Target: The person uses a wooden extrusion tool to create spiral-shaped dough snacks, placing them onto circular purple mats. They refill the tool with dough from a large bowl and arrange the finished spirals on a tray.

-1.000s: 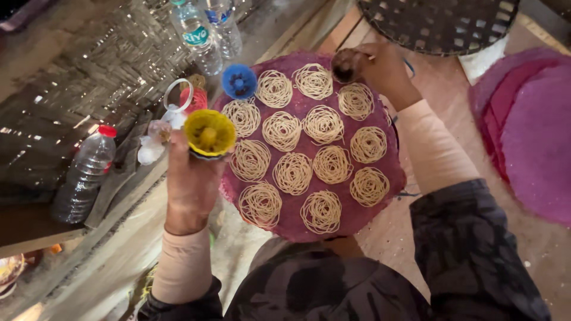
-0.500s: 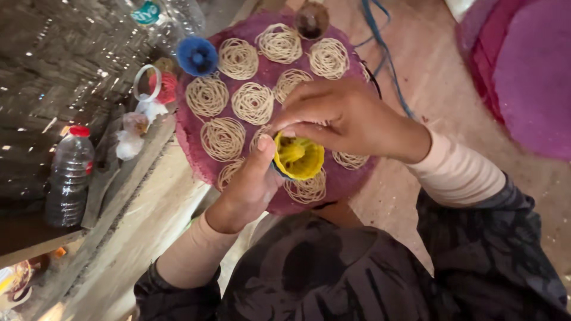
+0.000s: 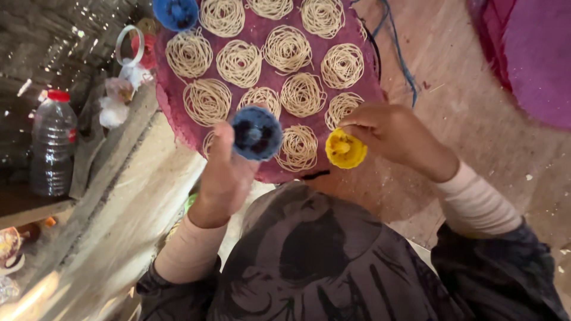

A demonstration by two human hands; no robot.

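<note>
A round maroon tray lies in front of me, covered with several coils of thin pale noodles. My left hand holds a blue cup-shaped mould part upright over the tray's near edge. My right hand grips a yellow cup-shaped mould part by its rim, just right of the blue one. The two parts are apart. A second blue cup sits at the tray's far left edge.
A clear plastic bottle with a red cap stands at the left on a ledge. A white ring and small white scraps lie beside the tray. A purple mat lies at the right on the wooden floor.
A second ago my left hand held the yellow part alone. Both hands then met at it over the tray. Now the blue part is in my left hand and the yellow one in my right.
</note>
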